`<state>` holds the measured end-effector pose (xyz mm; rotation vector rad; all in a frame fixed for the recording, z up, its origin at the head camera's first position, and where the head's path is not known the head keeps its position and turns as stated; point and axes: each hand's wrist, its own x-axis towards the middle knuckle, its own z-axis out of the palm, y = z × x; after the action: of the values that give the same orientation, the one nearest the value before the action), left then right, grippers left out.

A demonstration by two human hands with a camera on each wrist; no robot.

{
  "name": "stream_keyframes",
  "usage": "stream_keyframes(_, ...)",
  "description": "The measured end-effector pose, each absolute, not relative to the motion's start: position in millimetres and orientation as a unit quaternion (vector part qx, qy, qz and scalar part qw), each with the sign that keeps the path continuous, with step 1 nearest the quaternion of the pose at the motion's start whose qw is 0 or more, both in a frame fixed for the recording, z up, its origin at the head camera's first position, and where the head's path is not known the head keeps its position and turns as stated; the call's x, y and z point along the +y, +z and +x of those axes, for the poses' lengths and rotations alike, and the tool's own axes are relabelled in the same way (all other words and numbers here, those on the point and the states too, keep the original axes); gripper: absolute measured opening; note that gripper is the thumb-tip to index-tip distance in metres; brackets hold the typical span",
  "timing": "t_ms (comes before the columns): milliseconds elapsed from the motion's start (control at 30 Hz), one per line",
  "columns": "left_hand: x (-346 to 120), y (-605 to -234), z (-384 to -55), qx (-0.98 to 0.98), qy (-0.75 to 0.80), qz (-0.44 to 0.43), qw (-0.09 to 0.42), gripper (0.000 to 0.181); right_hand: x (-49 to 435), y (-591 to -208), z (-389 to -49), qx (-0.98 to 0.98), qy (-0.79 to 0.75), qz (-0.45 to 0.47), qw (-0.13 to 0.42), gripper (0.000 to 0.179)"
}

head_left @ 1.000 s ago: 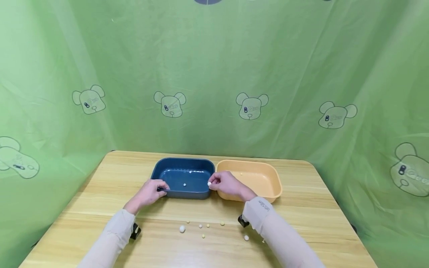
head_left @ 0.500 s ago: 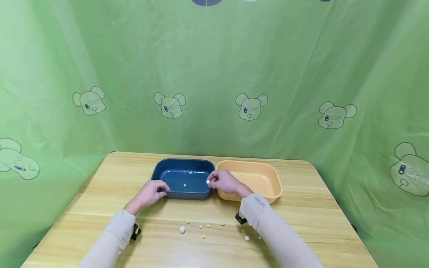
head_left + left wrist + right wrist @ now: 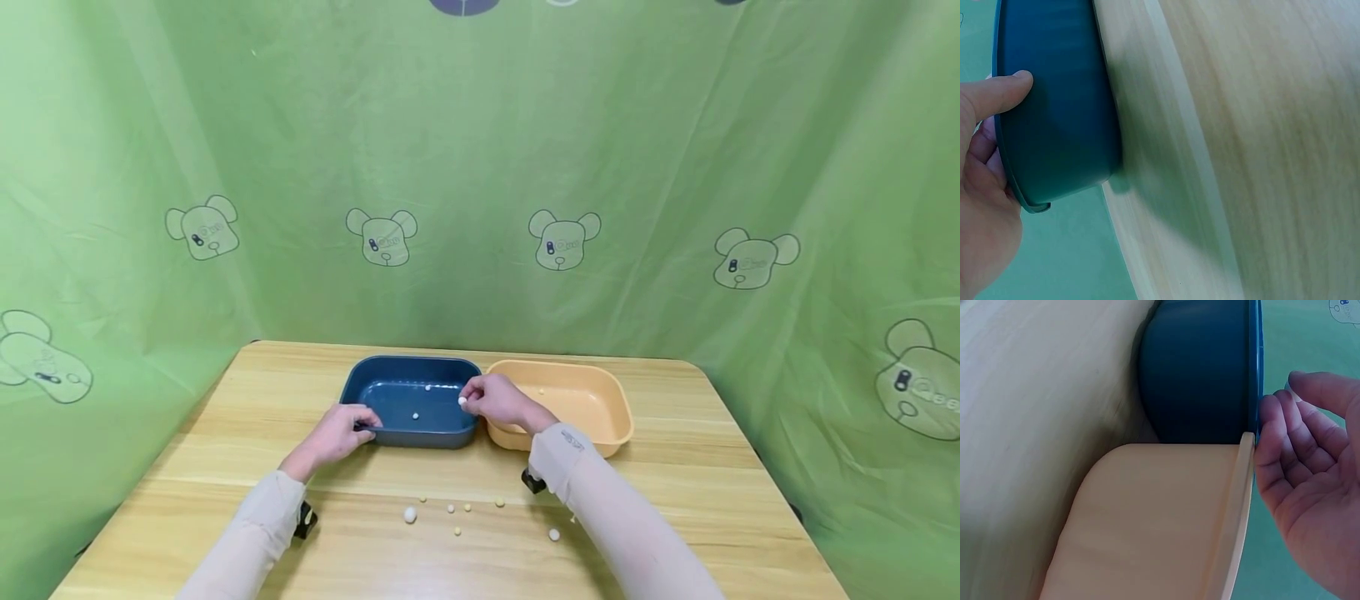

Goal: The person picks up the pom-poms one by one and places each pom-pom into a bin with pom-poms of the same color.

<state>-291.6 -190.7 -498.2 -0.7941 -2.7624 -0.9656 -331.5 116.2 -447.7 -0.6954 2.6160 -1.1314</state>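
My left hand (image 3: 339, 429) grips the near left rim of the dark blue basin (image 3: 420, 437), its thumb on the outer wall in the left wrist view. Between thumb and fingers my right hand (image 3: 501, 398) pinches a small white ball (image 3: 462, 401) over the blue basin's right end. In the right wrist view the curled fingers (image 3: 1300, 440) are beside the rims, and the ball is mostly hidden behind the fingertips. Two small white balls, one of them nearer (image 3: 416, 416), lie inside the blue basin. The peach basin (image 3: 618, 433) stands right beside it, with a tiny pale ball (image 3: 542, 391) inside.
Several white and yellow balls lie on the wooden table (image 3: 360, 533) in front of the basins, among them a larger white ball (image 3: 410, 515) and another white ball (image 3: 554, 534) near the right sleeve. A green curtain (image 3: 480, 292) hangs behind the table.
My right hand has moved a little left and away from me, carrying the white ball from the blue basin's right rim to over its inside. The left hand keeps its grip on the rim.
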Motion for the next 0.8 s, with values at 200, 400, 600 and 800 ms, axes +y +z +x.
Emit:
stream_keyframes(200,-190.9,-497.9,-291.4,-0.91,-0.32,-0.26,0.05,0.02,111.5,-448.9,-337.8,0.893,-0.372,-0.234,0.098,0.007)
stream_keyframes(400,-190.8,-496.3,-291.1,-0.91,-0.321,-0.259,0.049,0.02,110.5,-450.3,-345.2,0.897,-0.362,-0.239,0.091,0.008)
stream_keyframes(600,-190.9,-496.6,-291.2,-0.911,-0.317,-0.259,0.048,0.019,109.2,-450.3,-349.6,0.897,-0.362,-0.233,0.096,0.01)
stream_keyframes(800,-190.9,-496.6,-290.6,-0.911,-0.319,-0.257,0.046,0.02,107.9,-449.8,-351.9,0.898,-0.363,-0.225,0.108,0.01)
